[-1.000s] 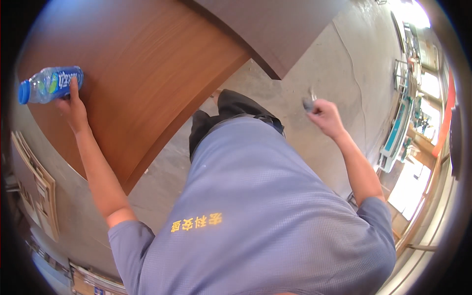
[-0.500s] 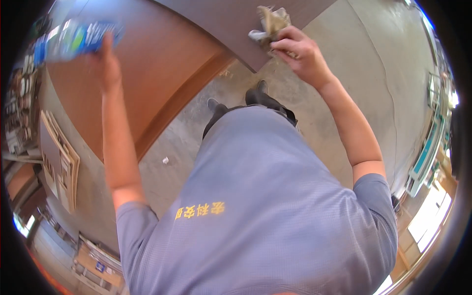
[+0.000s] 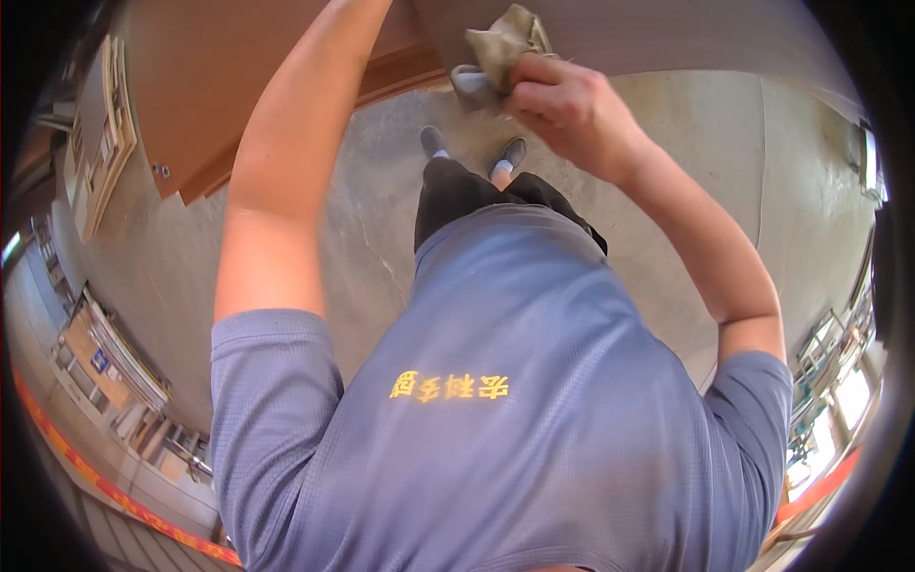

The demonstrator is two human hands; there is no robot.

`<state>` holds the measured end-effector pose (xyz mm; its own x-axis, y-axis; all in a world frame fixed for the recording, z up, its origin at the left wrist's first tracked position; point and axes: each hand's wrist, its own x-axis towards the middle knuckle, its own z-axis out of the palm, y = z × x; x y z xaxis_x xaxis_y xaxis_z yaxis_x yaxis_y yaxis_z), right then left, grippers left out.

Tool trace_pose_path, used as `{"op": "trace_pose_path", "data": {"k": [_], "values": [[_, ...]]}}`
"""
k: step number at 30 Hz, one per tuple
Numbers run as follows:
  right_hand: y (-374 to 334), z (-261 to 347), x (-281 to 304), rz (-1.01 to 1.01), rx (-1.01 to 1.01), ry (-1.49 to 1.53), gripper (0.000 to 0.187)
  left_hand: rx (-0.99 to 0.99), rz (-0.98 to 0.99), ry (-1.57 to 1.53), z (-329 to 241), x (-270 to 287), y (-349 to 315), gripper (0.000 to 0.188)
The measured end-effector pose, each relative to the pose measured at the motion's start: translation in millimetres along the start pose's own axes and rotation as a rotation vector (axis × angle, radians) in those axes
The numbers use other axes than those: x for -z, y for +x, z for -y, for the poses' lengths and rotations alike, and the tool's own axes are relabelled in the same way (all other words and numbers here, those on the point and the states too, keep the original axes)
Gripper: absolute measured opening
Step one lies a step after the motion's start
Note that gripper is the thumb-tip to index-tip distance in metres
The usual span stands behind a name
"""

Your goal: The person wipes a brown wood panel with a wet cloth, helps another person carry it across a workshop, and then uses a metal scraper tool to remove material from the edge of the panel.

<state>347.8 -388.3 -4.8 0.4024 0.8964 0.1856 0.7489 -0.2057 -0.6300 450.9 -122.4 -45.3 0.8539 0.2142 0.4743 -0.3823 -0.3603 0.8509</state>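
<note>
The right hand is closed around a crumpled beige cloth, its fingers curled over the lower folds while the rest of the rag sticks up above the knuckles. The cloth is near the top of the view, against the lower edge of a grey-brown panel that runs across the upper right. The left forearm rises steeply from the short blue sleeve and leaves the view at the top edge, so the left hand itself is out of sight, and whether it grips anything cannot be told. Behind that forearm lies a broad reddish-brown wooden board, its thick edge angled down toward the concrete floor. The two arms are spread apart, the left reaching over the wooden board, the right over the grey panel. Straight below, between the arms, a blue shirt with yellow lettering fills the lower half, and past dark shorts a pair of grey shoes stands on the floor. At the far left rim something like stacked framed panels leans, though the distortion there makes this uncertain.
</note>
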Motion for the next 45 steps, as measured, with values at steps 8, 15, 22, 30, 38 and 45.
{"op": "trace_pose_path", "data": {"k": [8,15,22,30,38,45], "values": [[-1,8,0,0.124,0.09,-0.035,0.022,0.038,0.029,0.018,-21,-22,1,0.062],[-41,-37,53,0.079,0.017,-0.07,0.013,0.081,0.009,0.101,-28,-20,0,0.059],[-47,-36,53,0.132,0.081,-0.274,0.015,0.087,0.066,0.043,-31,-18,-5,0.049],[-32,-1,23,0.133,0.071,-0.268,0.014,0.087,0.145,-0.085,-27,-22,1,0.051],[-94,-106,110,-0.481,-0.576,0.167,0.008,0.089,0.093,-0.036,-25,-19,2,0.053],[-112,-139,118,-0.999,-1.248,0.235,0.032,0.239,0.261,0.11,-29,-10,11,0.06]]}}
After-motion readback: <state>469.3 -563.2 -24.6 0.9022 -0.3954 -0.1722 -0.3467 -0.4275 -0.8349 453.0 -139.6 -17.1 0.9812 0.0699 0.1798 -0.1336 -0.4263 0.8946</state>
